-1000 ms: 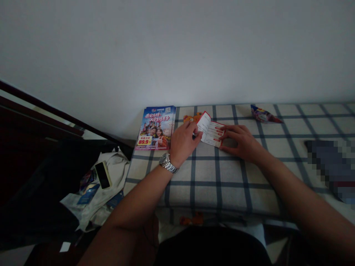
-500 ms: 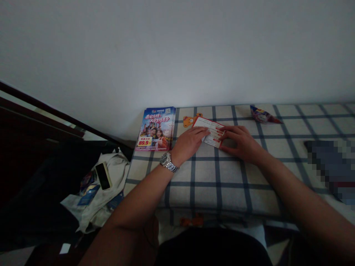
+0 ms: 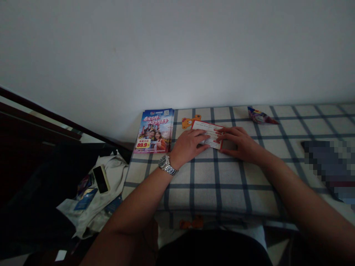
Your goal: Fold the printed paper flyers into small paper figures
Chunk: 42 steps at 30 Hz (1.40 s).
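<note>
A folded red-and-white leaflet (image 3: 208, 128) lies flat on the checked cloth (image 3: 216, 173). My left hand (image 3: 188, 145), with a metal watch on the wrist, lies on the leaflet's near left part with its fingers stretched flat. My right hand (image 3: 239, 143) presses its fingertips on the leaflet's right edge, fingers extended and together. Neither hand grips anything. An orange bear-shaped cutout (image 3: 189, 121) peeks out just behind the leaflet on the left.
A stack of colourful flyers (image 3: 154, 130) lies at the cloth's far left corner. A folded paper shape (image 3: 259, 116) sits by the wall. Down left, a phone (image 3: 100, 178) rests on pale cloth (image 3: 97, 199). A blurred dark item (image 3: 330, 166) lies at right.
My left hand folded the raised left flap of the leaflet down and now presses it flat. The right hand stayed on the right edge.
</note>
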Motion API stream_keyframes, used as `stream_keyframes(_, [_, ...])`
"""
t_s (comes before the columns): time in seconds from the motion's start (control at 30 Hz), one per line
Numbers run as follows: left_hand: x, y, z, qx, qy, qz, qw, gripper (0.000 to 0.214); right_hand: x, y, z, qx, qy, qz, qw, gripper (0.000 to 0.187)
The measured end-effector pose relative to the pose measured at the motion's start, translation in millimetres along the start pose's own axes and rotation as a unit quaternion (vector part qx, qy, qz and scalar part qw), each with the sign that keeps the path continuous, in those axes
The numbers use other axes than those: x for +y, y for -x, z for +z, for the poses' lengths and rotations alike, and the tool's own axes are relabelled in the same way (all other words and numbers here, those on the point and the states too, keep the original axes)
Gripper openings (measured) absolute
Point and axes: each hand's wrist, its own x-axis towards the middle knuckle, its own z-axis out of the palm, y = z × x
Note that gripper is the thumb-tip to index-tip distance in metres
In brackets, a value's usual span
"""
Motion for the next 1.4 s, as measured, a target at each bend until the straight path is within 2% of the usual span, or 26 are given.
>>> stream_keyframes(0.1, [1,0,0.4,0.005,0.002,0.002,1.000,0.034,4,1,-2,-0.011,-0.009,-0.010,1.000,0.044])
stream_keyframes(0.5, [3,-1,3.3,0.000,-0.002,0.007,1.000,0.033,3,-3,-8,-0.013,-0.018,-0.023,0.999,0.026])
stream_keyframes(0.7, [5,-1,6.0,0.009,0.008,0.001,1.000,0.033,1,-4,-10,-0.001,-0.045,-0.010,0.999,0.022])
stream_keyframes(0.87, [6,-1,8.7,0.029,0.021,-0.007,0.999,0.028,4,-4,-11,-0.003,-0.077,-0.004,0.997,0.029])
stream_keyframes(0.97, [8,-1,9.9,0.035,0.026,-0.007,0.999,0.028,7,-5,-9,0.015,-0.086,0.010,0.996,0.023])
stream_keyframes(1.27, [12,-2,7.4,-0.004,0.023,0.039,0.999,0.036,5,-6,-9,0.047,-0.085,0.034,0.995,0.016])
stream_keyframes(1.4, [14,-3,5.0,-0.027,0.044,0.068,0.996,0.032,2,-7,-8,0.068,-0.076,0.049,0.994,0.016])
